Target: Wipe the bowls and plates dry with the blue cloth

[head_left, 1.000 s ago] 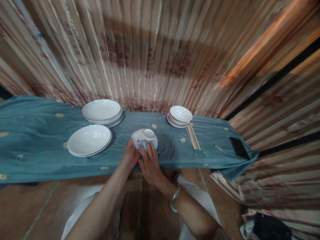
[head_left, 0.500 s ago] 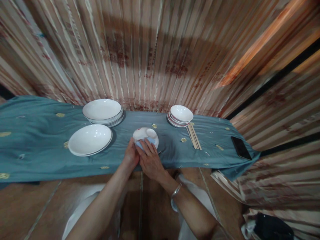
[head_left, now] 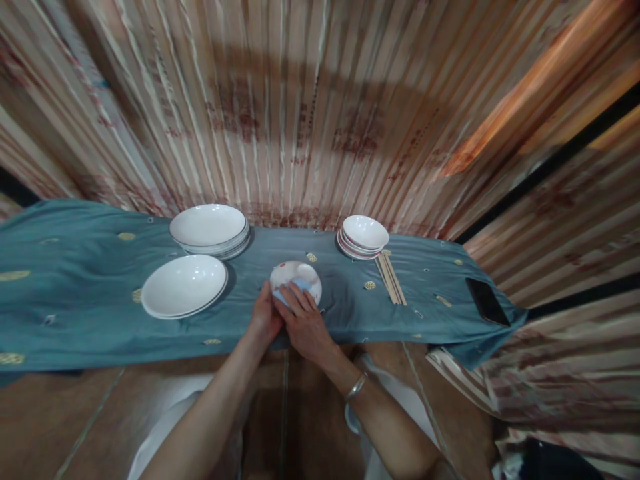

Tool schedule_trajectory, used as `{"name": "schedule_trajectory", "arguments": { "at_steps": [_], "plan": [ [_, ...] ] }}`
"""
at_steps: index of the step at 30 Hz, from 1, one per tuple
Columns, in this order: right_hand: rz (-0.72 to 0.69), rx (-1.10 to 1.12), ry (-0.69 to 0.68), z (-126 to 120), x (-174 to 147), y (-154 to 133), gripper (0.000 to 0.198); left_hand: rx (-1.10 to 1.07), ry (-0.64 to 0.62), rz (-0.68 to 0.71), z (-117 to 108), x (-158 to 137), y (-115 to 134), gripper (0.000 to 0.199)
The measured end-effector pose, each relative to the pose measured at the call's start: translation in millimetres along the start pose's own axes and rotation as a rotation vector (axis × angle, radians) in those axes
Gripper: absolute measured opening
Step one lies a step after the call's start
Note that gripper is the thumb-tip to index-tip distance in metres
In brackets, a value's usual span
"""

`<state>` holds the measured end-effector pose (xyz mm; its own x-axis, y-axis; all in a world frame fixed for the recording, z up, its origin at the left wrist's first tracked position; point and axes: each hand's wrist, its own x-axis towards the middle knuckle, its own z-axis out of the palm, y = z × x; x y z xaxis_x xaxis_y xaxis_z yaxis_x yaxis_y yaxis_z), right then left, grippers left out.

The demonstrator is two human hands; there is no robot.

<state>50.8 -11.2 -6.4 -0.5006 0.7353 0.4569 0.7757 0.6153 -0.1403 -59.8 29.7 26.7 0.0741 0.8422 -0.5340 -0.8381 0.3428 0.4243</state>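
In front of me is a small white bowl (head_left: 285, 270) with red marks, near the front edge of the cloth-covered table. My left hand (head_left: 265, 317) grips its left side at the rim. A light blue cloth (head_left: 301, 285) lies inside the bowl, pressed there under the fingers of my right hand (head_left: 303, 320). The palm side of that hand and part of the cloth are hidden. To the left of the hands are two white dishes, one on the other (head_left: 185, 287).
Behind those dishes stands a stack of larger white plates (head_left: 209, 227). At the back right are stacked small bowls (head_left: 365, 233), with several chopsticks (head_left: 391, 280) beside them. A black phone (head_left: 487, 301) lies near the right end of the teal tablecloth (head_left: 340, 330). A pleated curtain (head_left: 300, 133) hangs behind.
The whole view has shifted slightly, so the table sits a little lower. Both hands stay at the bowl, and the cloth is still under the right fingers.
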Motion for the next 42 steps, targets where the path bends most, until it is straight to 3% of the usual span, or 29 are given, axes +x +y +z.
{"name": "schedule_trajectory", "arguments": {
  "at_steps": [9, 15, 19, 30, 42],
  "plan": [
    [0.033, -0.035, 0.027, 5.6, -27.9, 3.8, 0.056, -0.017, -0.082, 0.024, -6.3, 10.2, 1.0, 0.044],
    [0.099, 0.1, 0.113, 7.0, -43.4, 1.2, 0.071, -0.037, -0.072, 0.046, -1.4, 10.7, -1.5, 0.042],
    [0.222, 0.241, 0.144, 11.3, -49.5, 0.6, 0.075, -0.002, 0.007, 0.054, 5.0, 4.4, -2.5, 0.042],
    [0.697, 0.621, 0.174, 21.8, -37.4, 17.9, 0.07, 0.021, -0.086, 0.071, -4.4, 11.8, -8.7, 0.046],
    [0.894, 0.849, 0.385, 21.5, -19.4, 55.2, 0.069, 0.01, -0.127, 0.118, 9.3, 1.4, -11.5, 0.044]
  ]
}}
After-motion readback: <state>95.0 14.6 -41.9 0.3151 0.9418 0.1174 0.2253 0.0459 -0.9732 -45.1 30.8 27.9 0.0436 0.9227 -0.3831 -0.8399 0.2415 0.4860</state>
